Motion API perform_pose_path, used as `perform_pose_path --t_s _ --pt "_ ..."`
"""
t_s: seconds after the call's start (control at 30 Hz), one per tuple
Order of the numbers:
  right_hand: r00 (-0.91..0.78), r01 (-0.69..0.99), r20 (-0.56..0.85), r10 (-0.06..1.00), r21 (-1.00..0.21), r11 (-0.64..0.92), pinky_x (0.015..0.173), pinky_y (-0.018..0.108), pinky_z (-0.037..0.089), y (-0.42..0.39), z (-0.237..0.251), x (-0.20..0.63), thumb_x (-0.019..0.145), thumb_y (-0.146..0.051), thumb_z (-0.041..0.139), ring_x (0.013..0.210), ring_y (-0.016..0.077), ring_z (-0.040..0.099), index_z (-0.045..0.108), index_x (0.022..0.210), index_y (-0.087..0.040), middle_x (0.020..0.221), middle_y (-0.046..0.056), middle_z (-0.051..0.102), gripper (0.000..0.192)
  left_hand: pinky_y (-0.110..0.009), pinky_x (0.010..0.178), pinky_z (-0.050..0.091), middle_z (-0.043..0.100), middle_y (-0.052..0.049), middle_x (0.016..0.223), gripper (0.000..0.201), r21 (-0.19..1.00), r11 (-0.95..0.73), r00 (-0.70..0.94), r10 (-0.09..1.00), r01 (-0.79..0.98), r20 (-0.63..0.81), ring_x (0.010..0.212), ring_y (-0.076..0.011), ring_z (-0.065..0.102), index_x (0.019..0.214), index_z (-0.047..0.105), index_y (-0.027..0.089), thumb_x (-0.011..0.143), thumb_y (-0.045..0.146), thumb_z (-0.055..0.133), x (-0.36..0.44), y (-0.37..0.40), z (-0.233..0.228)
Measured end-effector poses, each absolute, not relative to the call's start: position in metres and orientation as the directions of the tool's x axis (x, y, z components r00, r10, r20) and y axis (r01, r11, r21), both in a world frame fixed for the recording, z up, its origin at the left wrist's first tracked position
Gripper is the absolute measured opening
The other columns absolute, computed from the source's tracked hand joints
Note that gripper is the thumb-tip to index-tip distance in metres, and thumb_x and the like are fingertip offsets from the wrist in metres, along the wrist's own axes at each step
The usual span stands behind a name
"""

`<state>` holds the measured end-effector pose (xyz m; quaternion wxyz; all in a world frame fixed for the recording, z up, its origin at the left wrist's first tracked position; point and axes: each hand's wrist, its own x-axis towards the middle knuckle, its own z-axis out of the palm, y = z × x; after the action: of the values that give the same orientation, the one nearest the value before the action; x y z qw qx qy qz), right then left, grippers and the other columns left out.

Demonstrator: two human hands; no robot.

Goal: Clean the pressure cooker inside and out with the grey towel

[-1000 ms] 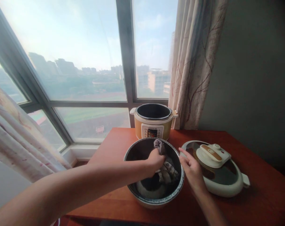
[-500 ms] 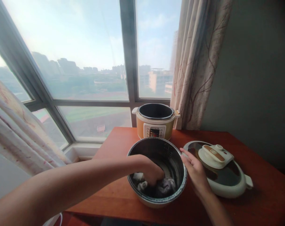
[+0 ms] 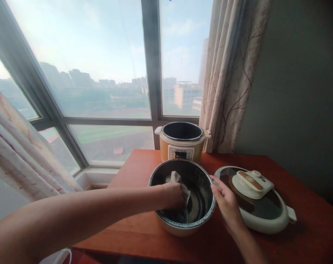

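Observation:
A dark-lined inner pot (image 3: 180,227) with a speckled rim is tilted toward me over the front of the table. Inside it, my left hand (image 3: 172,195) is closed on a crumpled greyish cloth (image 3: 175,177), which sticks out above and beside the fingers against the pot's wall. At the pot's right rim, my right hand (image 3: 223,194) grips the edge, thumb and fingers around it. The bare bottom of the pot shows ring-shaped marks to the right of the cloth.
Behind the pot stands the yellow-and-white cooker body (image 3: 166,146) with its control panel facing me. A pressure cooker lid (image 3: 265,223) lies to the right, close to my right forearm. The reddish wooden table (image 3: 128,172) meets windows and a curtain (image 3: 224,73) at the back.
My left hand has moved up and slightly left inside the pot, and the cloth has gone from the near bottom toward the far wall. My right hand has stayed at the rim.

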<state>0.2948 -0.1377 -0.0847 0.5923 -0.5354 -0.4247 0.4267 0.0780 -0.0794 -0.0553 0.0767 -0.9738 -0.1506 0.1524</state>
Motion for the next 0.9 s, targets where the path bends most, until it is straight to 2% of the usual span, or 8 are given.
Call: perform_pose_path --t_s 0.07,0.17,0.23,0.33,0.47,0.53,0.73,0.9 --pt "0.281 -0.041 0.054 0.958 -0.997 0.068 0.059 0.028 0.042 -0.137 -0.087 0.295 0.076 -0.059 0.069 0.062 0.0177 0.054 0.06 0.132 -0.008 0.066 0.0 0.064 0.076 -0.038 0.083 0.05 0.074 -0.007 0.078 0.029 -0.188 -0.978 0.946 0.145 0.093 -0.289 0.087 -0.0246 0.068 0.054 0.064 0.023 0.082 0.014 0.067 0.081 -0.073 -0.046" --pt "0.287 -0.035 0.05 0.957 -0.997 0.062 0.058 0.028 0.042 -0.137 -0.09 0.296 0.077 -0.058 0.068 0.06 0.0165 0.052 0.06 0.132 -0.008 0.066 -0.001 0.062 0.075 -0.037 0.085 0.047 0.074 -0.008 0.086 0.028 -0.202 -0.969 0.978 -0.105 -0.141 -0.178 0.091 -0.0227 0.065 0.06 0.066 0.022 0.086 0.012 0.062 0.09 -0.066 -0.04" --pt "0.288 -0.034 0.045 0.956 -0.998 0.057 0.059 0.028 0.043 -0.137 -0.091 0.296 0.076 -0.059 0.068 0.061 0.0174 0.053 0.06 0.132 -0.009 0.065 -0.001 0.062 0.075 -0.036 0.082 0.046 0.073 -0.008 0.088 0.026 -0.244 -0.944 0.973 -0.202 -0.223 -0.109 0.091 -0.0218 0.063 0.063 0.067 0.022 0.086 0.01 0.061 0.098 -0.062 -0.041" --pt "0.289 -0.029 0.057 0.956 -0.997 0.068 0.06 0.028 0.044 -0.137 -0.09 0.296 0.077 -0.058 0.068 0.063 0.0186 0.055 0.06 0.132 -0.009 0.065 -0.001 0.062 0.075 -0.035 0.076 0.048 0.073 -0.007 0.09 0.019 -0.246 -0.964 0.994 -0.08 -0.096 -0.078 0.09 -0.0212 0.065 0.074 0.07 0.022 0.089 0.014 0.061 0.103 -0.056 -0.045" --pt "0.299 -0.01 0.069 0.952 -0.997 0.076 0.058 0.028 0.043 -0.137 -0.089 0.296 0.076 -0.056 0.069 0.061 0.0171 0.053 0.061 0.131 -0.009 0.064 -0.002 0.06 0.074 -0.035 0.07 0.051 0.075 -0.011 0.095 0.017 -0.2 -0.932 0.905 0.346 0.302 -0.246 0.086 -0.0246 0.069 0.093 0.073 0.02 0.092 0.016 0.056 0.098 -0.05 -0.043" --pt "0.307 -0.001 0.066 0.949 -0.998 0.07 0.057 0.027 0.041 -0.138 -0.088 0.295 0.076 -0.055 0.068 0.059 0.0159 0.05 0.061 0.131 -0.008 0.062 -0.003 0.057 0.073 -0.035 0.066 0.052 0.076 -0.013 0.095 0.017 -0.198 -0.888 0.826 0.459 0.415 -0.327 0.083 -0.0274 0.071 0.098 0.074 0.016 0.086 0.02 0.063 0.095 -0.051 -0.038" --pt "0.38 0.048 0.088 0.921 -0.996 0.075 0.052 0.026 0.036 -0.14 -0.083 0.29 0.074 -0.051 0.067 0.053 0.0133 0.042 0.062 0.13 -0.008 0.058 -0.005 0.051 0.071 -0.036 0.071 0.056 0.076 -0.019 0.089 0.026 -0.201 -0.809 0.696 0.58 0.552 -0.424 0.084 -0.0316 0.072 0.091 0.077 0.01 0.077 0.03 0.069 0.093 -0.068 -0.022" --pt "0.41 0.082 0.088 0.908 -0.995 0.059 0.052 0.026 0.035 -0.142 -0.078 0.285 0.075 -0.052 0.065 0.052 0.0126 0.038 0.061 0.131 -0.007 0.058 -0.005 0.049 0.071 -0.036 0.067 0.055 0.076 -0.018 0.09 0.028 -0.05 -0.747 0.598 0.569 0.663 -0.564 0.081 -0.0315 0.072 0.092 0.077 0.013 0.079 0.033 0.063 0.096 -0.067 -0.014"
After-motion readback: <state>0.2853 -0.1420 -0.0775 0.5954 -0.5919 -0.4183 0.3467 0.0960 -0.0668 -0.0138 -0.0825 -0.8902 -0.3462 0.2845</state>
